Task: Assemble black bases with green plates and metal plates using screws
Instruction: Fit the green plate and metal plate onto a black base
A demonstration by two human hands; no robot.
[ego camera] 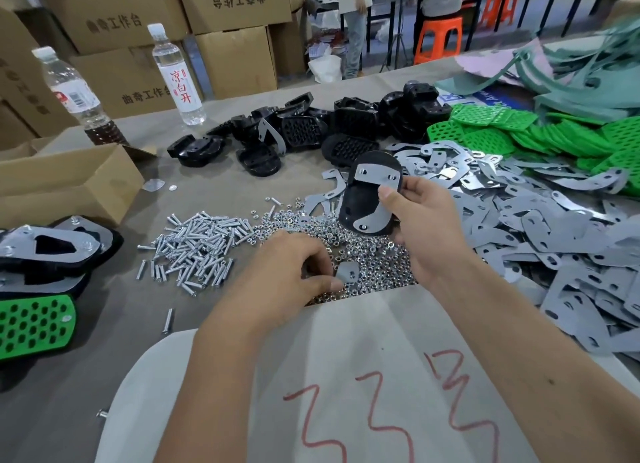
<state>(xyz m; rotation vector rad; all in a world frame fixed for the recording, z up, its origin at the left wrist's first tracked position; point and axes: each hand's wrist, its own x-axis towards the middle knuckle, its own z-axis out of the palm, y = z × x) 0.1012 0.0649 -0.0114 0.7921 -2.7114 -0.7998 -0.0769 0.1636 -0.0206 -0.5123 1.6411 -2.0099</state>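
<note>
Gripping a black base [372,199] with metal plates on it, right hand [420,220] holds it above the nuts [363,254] that left hand [294,268] pinches from.

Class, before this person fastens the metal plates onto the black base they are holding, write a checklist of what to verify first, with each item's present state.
1. Black base held securely: ok, the right hand has a grip on its edge, thumb on the face.
2. Metal plates seated on the base: ok, the upper plate and lower plate lie on it.
3. Screws already through the plate holes: cannot tell, too small to see.
4. Nuts within reach: ok, the left hand rests fingers-down in the nut pile.
5. A nut actually pinched: cannot tell, the fingertips hide it.
6. Spare screws nearby: ok, the screw pile lies left of the nuts.
</note>
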